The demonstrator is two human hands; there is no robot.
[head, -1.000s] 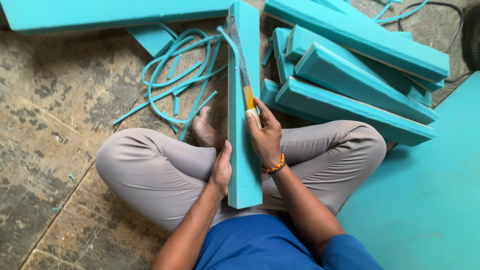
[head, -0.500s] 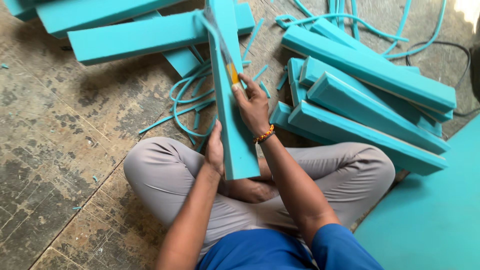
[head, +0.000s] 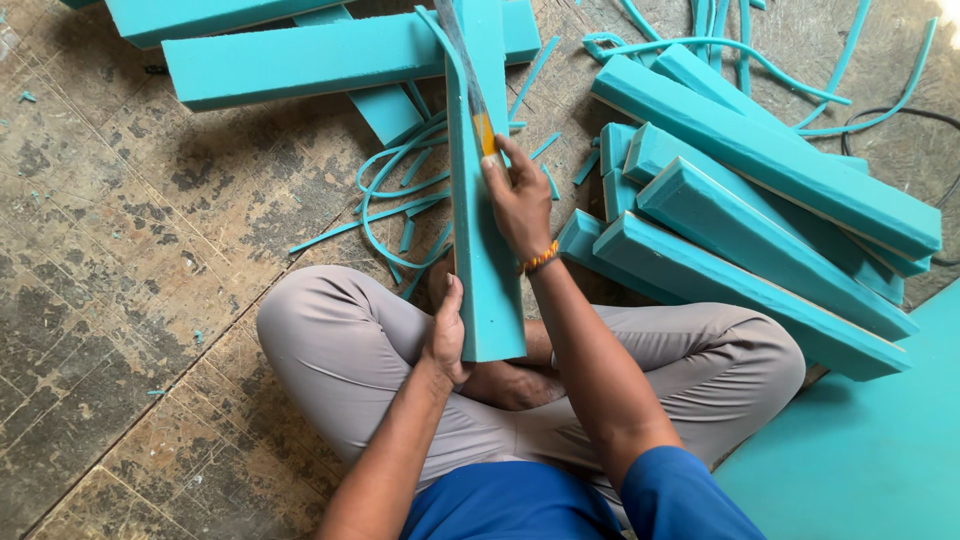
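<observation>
I sit cross-legged on the floor with a long teal foam block (head: 484, 240) standing on edge between my knees, running away from me. My left hand (head: 445, 335) presses flat against the block's near left side. My right hand (head: 518, 197) grips a long thin blade with a yellow handle (head: 484, 133) laid along the block's top right edge, the blade pointing away from me. A thin teal strip (head: 447, 45) curls off the block's far end by the blade.
A stack of several teal foam blocks (head: 760, 200) lies to my right. More blocks (head: 330, 55) lie across the far floor. Loose teal trimmings (head: 400, 190) litter the worn floor. A large teal sheet (head: 880, 440) covers the lower right. A black cable (head: 900, 115) runs at far right.
My right hand with the blade has slid farther along the block, away from me. The view has shifted, showing more blocks at the top left. My left hand keeps pressing the block's near end.
</observation>
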